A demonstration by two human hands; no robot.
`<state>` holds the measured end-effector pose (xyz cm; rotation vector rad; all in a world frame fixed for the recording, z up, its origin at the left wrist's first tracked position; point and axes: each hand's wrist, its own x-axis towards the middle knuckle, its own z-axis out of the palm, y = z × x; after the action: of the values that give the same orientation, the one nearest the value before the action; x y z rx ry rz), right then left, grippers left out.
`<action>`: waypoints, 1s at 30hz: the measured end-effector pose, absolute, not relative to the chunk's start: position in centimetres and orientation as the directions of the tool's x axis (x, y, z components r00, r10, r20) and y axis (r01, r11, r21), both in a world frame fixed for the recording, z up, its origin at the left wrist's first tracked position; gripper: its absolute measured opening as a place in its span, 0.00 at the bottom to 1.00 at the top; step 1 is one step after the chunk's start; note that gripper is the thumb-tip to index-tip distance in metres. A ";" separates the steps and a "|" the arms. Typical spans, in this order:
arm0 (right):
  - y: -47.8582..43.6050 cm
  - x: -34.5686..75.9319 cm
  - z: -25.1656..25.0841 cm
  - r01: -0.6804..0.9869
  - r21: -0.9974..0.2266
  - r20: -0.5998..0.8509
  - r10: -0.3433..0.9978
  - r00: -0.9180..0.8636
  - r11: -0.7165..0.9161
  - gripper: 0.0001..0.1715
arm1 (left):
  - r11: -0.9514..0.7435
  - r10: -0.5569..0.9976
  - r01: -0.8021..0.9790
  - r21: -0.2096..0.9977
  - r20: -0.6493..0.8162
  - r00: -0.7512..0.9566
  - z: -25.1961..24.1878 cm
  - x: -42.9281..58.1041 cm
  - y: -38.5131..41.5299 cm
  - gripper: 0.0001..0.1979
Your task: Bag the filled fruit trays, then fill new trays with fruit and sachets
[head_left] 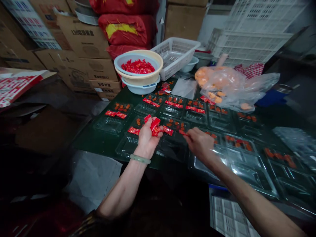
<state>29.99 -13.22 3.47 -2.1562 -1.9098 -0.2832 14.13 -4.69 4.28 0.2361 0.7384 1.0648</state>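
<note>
My left hand (148, 135), palm up with a pale bracelet (140, 159) at the wrist, holds several small red packets (155, 125). Under and around it are clear plastic trays (127, 144) with orange-brown pieces in their upper compartments. My right hand (200, 141) pinches one red packet (182, 132) over the trays to the right. Another red packet (168, 130) lies in a tray between my hands. In the back row, pairs of red packets (173, 104) lie in the trays. Trays at the right (281, 157) show only orange-brown pieces.
Stacked basins (138, 82) hold a heap of red packets (138, 66) at the table's back. Beside them stand a white plastic basket (180, 44) and a clear bag with orange pieces (227, 82). Cardboard boxes (84, 42) and red sacks (125, 29) are piled behind.
</note>
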 end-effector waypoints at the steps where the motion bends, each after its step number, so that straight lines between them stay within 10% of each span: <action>1: -12.8 29.9 3.0 0.993 0.022 0.229 0.967 0.109 -0.117 0.15 | 0.518 0.845 -0.675 0.525 -0.438 0.307 4.3 13.9 -4.9 0.06; 5: -11.3 29.0 2.9 0.997 -0.012 -0.008 0.997 0.075 -0.075 0.16 | 0.594 0.803 -0.510 0.622 -0.418 0.425 4.1 13.7 -6.5 0.07; 10: -12.6 29.7 5.4 0.620 -0.784 0.019 0.997 0.072 -0.030 0.20 | 0.583 0.654 -0.142 0.800 -0.358 0.666 4.0 14.3 -8.8 0.11; 12: -14.2 30.3 5.9 0.397 -0.918 -0.024 0.999 -0.045 -0.004 0.17 | 0.555 0.519 0.030 0.832 -0.374 0.769 3.9 14.9 -9.7 0.11; 23: -23.8 33.4 5.4 0.077 -0.947 -0.303 0.946 0.118 -0.313 0.12 | 0.572 0.264 0.238 0.785 -0.451 0.853 2.2 17.5 -14.8 0.12; 27: -23.4 35.4 5.7 0.339 -0.913 -0.052 0.888 0.456 -0.227 0.11 | 0.664 0.432 0.134 0.736 -0.523 0.735 2.5 17.5 -13.8 0.14; 30: -21.6 37.0 4.4 0.669 -0.665 0.170 0.805 0.569 -0.333 0.07 | 0.695 0.485 0.050 0.717 -0.519 0.704 2.8 17.1 -12.4 0.14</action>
<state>36.95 -21.59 4.42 -2.0933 -1.1736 0.2456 17.09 -12.43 2.80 0.7778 0.7649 0.2714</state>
